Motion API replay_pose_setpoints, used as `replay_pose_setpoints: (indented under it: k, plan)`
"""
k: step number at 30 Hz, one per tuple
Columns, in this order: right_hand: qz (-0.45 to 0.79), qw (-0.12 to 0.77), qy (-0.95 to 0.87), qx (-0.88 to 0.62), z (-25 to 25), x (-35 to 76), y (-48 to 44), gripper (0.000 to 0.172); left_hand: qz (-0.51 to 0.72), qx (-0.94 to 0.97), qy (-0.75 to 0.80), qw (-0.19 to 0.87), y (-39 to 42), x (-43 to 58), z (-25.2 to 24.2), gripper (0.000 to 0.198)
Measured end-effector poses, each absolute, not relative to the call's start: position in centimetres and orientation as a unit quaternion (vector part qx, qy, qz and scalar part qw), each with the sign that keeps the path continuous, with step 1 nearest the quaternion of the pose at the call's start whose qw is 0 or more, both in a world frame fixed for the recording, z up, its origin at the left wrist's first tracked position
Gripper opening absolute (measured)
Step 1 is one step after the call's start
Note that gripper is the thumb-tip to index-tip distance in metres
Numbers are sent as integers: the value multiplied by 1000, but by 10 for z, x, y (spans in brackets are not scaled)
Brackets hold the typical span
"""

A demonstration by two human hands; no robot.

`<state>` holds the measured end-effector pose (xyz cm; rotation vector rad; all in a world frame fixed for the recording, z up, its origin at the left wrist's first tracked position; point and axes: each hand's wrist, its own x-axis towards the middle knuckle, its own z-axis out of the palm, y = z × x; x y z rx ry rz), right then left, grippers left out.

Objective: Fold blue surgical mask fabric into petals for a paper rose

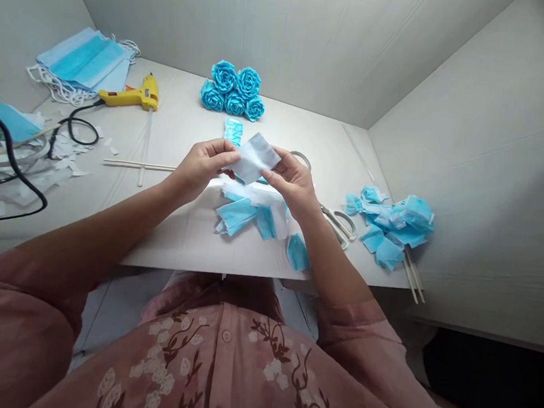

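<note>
Pale walls (249, 30) rose behind and to the right of a whitish tabletop (173, 243). Near the middle of the frame, over that table, I saw a small sheet (257, 157) turned cornerwise, one corner pointing toward the top of the frame and the opposite one downward; it looked nearly square, so I could not pick out a long axis. It was thin and a very light bluish white, with soft creases. The left hand (209, 162) pinched its left corner and the right hand (297, 181) its right side, the two apart with the sheet between. Below them lay a loose heap of blue and white pieces (237, 214). Blue rosettes (237, 83) were stacked at top centre, face masks (85, 57) and a yellow glue gun (131, 96) sat upper left, and crumpled blue scraps (417, 210) crowded the right.
</note>
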<state>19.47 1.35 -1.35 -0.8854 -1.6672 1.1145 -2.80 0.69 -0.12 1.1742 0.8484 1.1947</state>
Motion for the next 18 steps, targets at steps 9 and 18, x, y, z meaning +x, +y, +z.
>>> replay_pose_setpoints:
  k: [9,18]
  plan:
    - [455,406,-722,-327,0,200,7,77,412,624,320,581,0,-29,4,39]
    - [378,472,-692,-394,-5,198,9,63,458,581,331,586,5,-29,-1,50]
